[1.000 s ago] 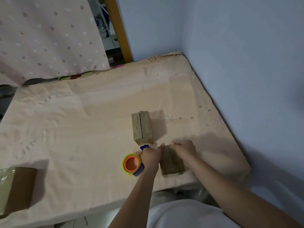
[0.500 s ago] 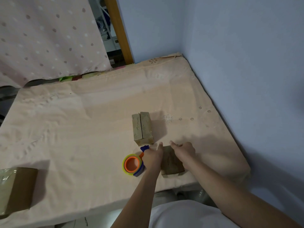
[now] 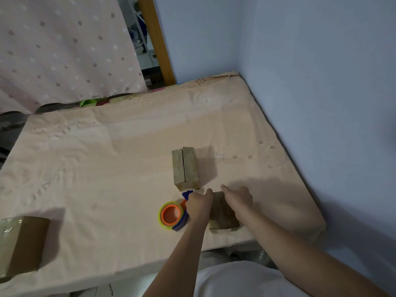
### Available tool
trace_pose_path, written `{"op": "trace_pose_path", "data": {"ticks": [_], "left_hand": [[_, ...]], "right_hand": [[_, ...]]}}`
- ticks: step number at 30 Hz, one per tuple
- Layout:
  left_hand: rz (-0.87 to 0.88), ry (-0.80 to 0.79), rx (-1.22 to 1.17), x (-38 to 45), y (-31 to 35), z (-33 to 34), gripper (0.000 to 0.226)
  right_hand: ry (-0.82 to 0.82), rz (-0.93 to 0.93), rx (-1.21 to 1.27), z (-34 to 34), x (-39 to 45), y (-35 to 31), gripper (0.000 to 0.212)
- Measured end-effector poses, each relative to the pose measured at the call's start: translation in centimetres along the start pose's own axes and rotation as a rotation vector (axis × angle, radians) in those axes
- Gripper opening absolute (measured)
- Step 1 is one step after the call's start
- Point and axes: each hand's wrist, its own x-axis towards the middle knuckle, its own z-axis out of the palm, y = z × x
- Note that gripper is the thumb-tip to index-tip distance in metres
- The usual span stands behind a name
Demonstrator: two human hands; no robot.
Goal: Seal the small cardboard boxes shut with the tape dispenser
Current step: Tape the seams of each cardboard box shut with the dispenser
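A small cardboard box [image 3: 224, 219] lies close to the front edge of the cloth-covered table [image 3: 107, 168]. My right hand [image 3: 239, 200] holds its far right part, one digit stretched forward along the top and the others curled down its right side. My left hand [image 3: 198, 203] grips the blue tape dispenser [image 3: 172, 215], which has an orange core and a yellow-green roll. It sits on the cloth against the box's left side. A second small box [image 3: 185, 166], with a seam along its top, stands just beyond the dispenser, untouched.
A larger brown box [image 3: 21, 243] with shiny tape on it sits at the table's front left. Blue walls close off the right side and the far corner. A dotted pink curtain [image 3: 64, 50] hangs behind the table's far edge.
My right hand has stretched one digit forward over the near box's far end. The left hand and dispenser stay in nearly the same spot.
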Motion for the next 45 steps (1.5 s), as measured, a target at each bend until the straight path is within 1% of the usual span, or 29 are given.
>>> {"op": "trace_pose_path", "data": {"ticks": [2, 4, 6, 7, 9, 11, 13, 15, 16, 18, 21, 22, 23, 26, 27, 29, 32, 34, 39, 43, 45], "left_hand": [[-0.009, -0.007, -0.015, 0.2, -0.2, 0.1, 0.035], [-0.049, -0.048, -0.063, 0.6, -0.2, -0.1, 0.039], [-0.083, -0.084, -0.094, 0.6, -0.2, -0.2, 0.041], [-0.096, -0.071, -0.106, 0.6, -0.3, -0.2, 0.04], [-0.091, -0.031, -0.044, 0.6, -0.7, -0.1, 0.031], [-0.1, -0.002, -0.103, 0.7, -0.9, -0.1, 0.026], [-0.078, -0.088, -0.124, 0.9, -1.0, -0.2, 0.037], [-0.137, -0.131, -0.285, 0.9, -0.9, -0.3, 0.048], [-0.131, -0.144, -0.308, 0.9, -0.8, -0.2, 0.049], [-0.056, -0.155, -0.305, 0.6, -0.7, 0.1, 0.042], [0.109, -0.151, -0.288, -0.2, -0.9, 0.6, 0.021], [0.144, -0.146, -0.277, -0.2, -1.2, 0.8, 0.018], [0.177, -0.154, -0.263, -0.2, -1.5, 1.0, 0.021], [0.222, -0.282, -0.238, -0.1, -3.3, 1.7, 0.047], [0.219, -0.309, -0.246, -0.1, -4.0, 2.0, 0.051], [0.227, -0.274, -0.238, 0.1, -5.0, 2.5, 0.052], [0.194, -0.279, -0.127, 0.2, -5.4, 3.2, 0.066], [0.182, -0.295, -0.07, 0.2, -5.3, 3.6, 0.064], [0.207, -0.251, -0.068, -0.5, -4.2, 2.3, 0.059], [0.281, -0.212, -0.102, -1.7, -4.3, 0.0, 0.058], [0.296, -0.219, -0.155, -2.1, -4.8, -1.2, 0.056]], "right_hand": [[0.004, 0.007, 0.001, 0.1, 0.2, 0.1, 0.038], [-0.004, 0.049, 0.035, 0.1, 0.4, 0.1, 0.031], [0.006, 0.073, 0.068, -0.1, 0.7, 0.2, 0.029], [0.017, 0.07, 0.083, -0.1, 0.9, 0.2, 0.029], [0.009, 0.084, 0.142, -0.3, 1.0, 0.3, 0.029], [-0.013, 0.117, 0.199, -0.4, 1.2, 0.6, 0.031], [-0.046, 0.132, 0.259, -0.7, 1.0, 0.9, 0.031], [-0.053, 0.124, 0.299, -1.0, 0.9, 1.0, 0.033], [-0.044, 0.108, 0.309, -1.2, 1.0, 1.0, 0.039], [-0.012, 0.052, 0.301, -1.9, 0.9, 0.6, 0.045], [0.009, -0.059, 0.234, -2.7, 0.9, 0.2, 0.039], [0.003, -0.082, 0.204, -2.8, 1.0, 0.4, 0.039], [-0.001, -0.111, 0.158, -2.9, 1.0, 0.8, 0.038], [-0.054, -0.194, -0.023, -2.9, 1.3, 2.8, 0.028], [-0.079, -0.208, -0.062, -2.8, 1.4, 3.6, 0.026], [-0.115, -0.222, -0.098, -2.9, 1.3, 4.8, 0.025], [-0.178, -0.2, -0.065, -2.7, 1.4, 5.5, 0.028], [-0.205, -0.179, -0.05, -2.7, 1.4, 5.3, 0.027], [-0.218, -0.183, -0.009, -2.9, 1.0, 4.6, 0.031], [-0.23, -0.247, 0.019, -3.1, -0.7, 4.8, 0.037], [-0.233, -0.29, 0.019, -2.9, -1.9, 4.9, 0.037]]}}
